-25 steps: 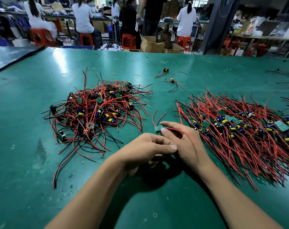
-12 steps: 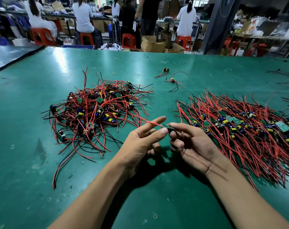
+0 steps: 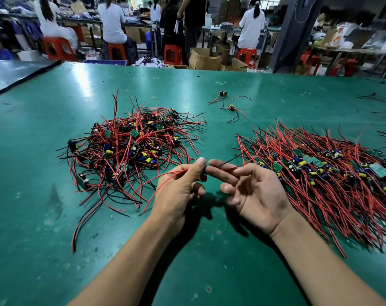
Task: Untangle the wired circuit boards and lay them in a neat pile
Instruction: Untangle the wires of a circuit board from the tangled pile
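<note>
Centrally, just above the green worktop point(image 3: 55, 239), the left grip point(image 3: 181, 191) pinches one small wired circuit board point(image 3: 206, 170) between thumb and forefinger. Its other fingers curl under, and the board's red leads point(image 3: 176, 172) trail back across the hand toward the near edge. The right grip point(image 3: 258, 195) lies palm up, fingers loosely spread and thumb held well apart, closed on nothing. Its forefinger tip reaches to the board, and a red and a black lead rest across its fingers. To the left of the hands sits the tangled heap point(image 3: 132, 146) of boards, with red and black wires crossing every way and stray ends fanning over the worktop. To the right lies the sorted pile point(image 3: 331, 171) — boards bunched along a band, wires combed roughly parallel. Farther back, between the two heaps, a loose board point(image 3: 223, 93) and a second loose board point(image 3: 231, 107) lie apart from both — a small yellow rubber band point(image 3: 153, 98) lies to their left.
</note>
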Motion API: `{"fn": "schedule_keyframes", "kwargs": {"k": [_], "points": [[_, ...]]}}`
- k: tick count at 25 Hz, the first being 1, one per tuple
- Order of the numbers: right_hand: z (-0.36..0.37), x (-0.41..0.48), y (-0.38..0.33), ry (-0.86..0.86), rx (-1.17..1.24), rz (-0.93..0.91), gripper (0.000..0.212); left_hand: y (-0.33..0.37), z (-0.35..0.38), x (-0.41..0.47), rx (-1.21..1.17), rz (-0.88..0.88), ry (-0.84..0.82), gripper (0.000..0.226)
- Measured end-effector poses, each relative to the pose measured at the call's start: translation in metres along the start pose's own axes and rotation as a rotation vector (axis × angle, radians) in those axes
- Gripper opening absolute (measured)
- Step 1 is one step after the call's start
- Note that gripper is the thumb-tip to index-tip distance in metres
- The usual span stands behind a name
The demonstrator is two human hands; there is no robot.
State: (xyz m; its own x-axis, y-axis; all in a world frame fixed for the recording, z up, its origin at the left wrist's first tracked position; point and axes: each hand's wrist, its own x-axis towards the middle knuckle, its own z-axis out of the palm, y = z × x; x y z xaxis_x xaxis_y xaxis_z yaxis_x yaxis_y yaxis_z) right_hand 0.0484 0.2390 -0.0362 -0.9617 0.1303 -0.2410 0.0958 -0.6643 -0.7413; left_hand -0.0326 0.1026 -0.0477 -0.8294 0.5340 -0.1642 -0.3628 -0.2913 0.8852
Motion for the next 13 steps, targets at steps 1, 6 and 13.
{"fn": "schedule_keyframes", "kwargs": {"k": [1, 6, 13], "points": [[0.001, 0.001, 0.003, 0.022, -0.070, -0.035, 0.041, 0.000, 0.000, -0.001, 0.007, -0.005, -0.009, 0.019], [0.004, 0.008, 0.017, 0.158, -0.293, -0.258, 0.021, 0.004, 0.001, -0.006, 0.022, -0.046, -0.121, 0.024], [0.002, 0.005, 0.007, 0.138, -0.184, -0.212, 0.012, 0.009, -0.006, -0.002, 0.021, -0.191, -0.284, 0.021]]}}
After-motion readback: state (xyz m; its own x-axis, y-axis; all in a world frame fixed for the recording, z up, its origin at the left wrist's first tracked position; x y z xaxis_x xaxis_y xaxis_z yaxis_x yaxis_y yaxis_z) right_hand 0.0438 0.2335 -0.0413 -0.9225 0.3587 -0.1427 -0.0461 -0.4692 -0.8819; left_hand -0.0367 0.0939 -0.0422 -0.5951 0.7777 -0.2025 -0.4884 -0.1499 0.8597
